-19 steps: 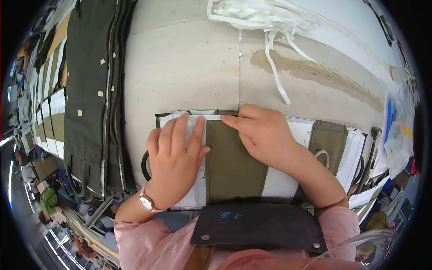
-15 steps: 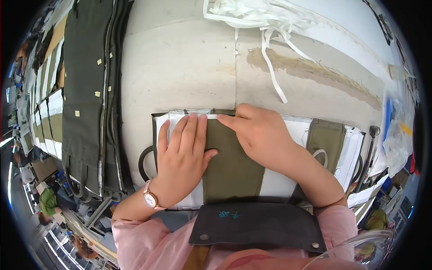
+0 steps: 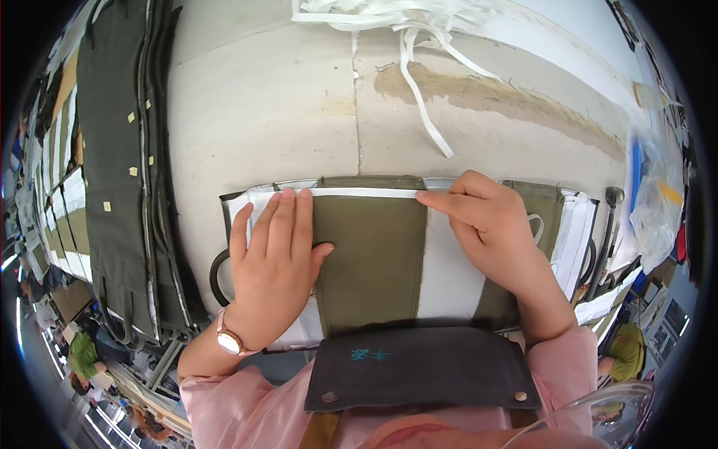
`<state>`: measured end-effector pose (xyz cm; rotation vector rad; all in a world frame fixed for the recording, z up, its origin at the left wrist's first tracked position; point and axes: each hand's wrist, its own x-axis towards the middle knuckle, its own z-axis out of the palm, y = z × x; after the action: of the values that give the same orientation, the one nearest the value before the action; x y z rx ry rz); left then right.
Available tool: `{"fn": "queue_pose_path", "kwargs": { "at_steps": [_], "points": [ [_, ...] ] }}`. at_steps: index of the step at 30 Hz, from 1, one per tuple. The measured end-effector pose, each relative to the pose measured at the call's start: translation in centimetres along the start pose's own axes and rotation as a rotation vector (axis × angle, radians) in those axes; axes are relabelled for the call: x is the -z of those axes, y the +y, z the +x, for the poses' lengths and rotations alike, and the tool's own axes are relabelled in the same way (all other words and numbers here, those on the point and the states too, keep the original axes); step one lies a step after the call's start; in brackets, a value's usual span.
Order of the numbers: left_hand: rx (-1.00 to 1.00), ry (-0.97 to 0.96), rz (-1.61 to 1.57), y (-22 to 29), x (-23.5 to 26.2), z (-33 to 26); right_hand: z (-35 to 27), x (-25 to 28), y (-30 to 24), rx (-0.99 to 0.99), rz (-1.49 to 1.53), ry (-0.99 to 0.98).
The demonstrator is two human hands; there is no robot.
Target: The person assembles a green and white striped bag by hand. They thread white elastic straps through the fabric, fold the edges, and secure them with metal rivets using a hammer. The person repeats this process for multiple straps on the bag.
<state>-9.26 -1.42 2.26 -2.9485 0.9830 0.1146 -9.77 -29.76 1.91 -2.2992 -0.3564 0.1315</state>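
Note:
An olive and white fabric bag piece [image 3: 366, 262] lies flat in front of me, with dark edges and a dark handle loop [image 3: 215, 273] at its left side. Along its far edge runs a narrow white tape [image 3: 366, 192]. My left hand [image 3: 273, 273] rests palm down on the piece, fingers stretched out and their tips on the left part of the tape. At the tape's right part, my right hand [image 3: 490, 224] has its index fingertip on the strip. The other fingers of that hand are curled in, and its thumb is mostly hidden.
Dark olive bag pieces [image 3: 112, 150] with small yellow tabs are stacked at the left. A tangle of white tape [image 3: 404, 13] lies at the far side, one end trailing nearer. At the right are a long dark tool [image 3: 607, 232] and clear plastic bags [image 3: 658, 224].
My right hand has slid right along the far edge, and a longer stretch of white tape shows between my hands. My left hand remains flat on the tape. The whole view has shifted slightly.

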Motion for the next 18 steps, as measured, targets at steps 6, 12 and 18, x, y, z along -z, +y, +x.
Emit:
{"fn": "queue_pose_path", "kwargs": {
  "at_steps": [6, 12, 18],
  "points": [
    [-0.006, 0.0, 0.011, 0.0, 0.1, 0.2, -0.8, -0.3, 1.1, 0.024, 0.05, 0.083],
    [-0.019, -0.007, 0.019, 0.0, -0.1, 0.1, -1.1, -0.7, 1.7, 0.065, 0.005, 0.144],
    [-0.032, 0.014, 0.009, -0.1, -0.3, 0.1, -1.0, -1.1, 1.7, 0.106, -0.049, 0.175]
  ]
}}
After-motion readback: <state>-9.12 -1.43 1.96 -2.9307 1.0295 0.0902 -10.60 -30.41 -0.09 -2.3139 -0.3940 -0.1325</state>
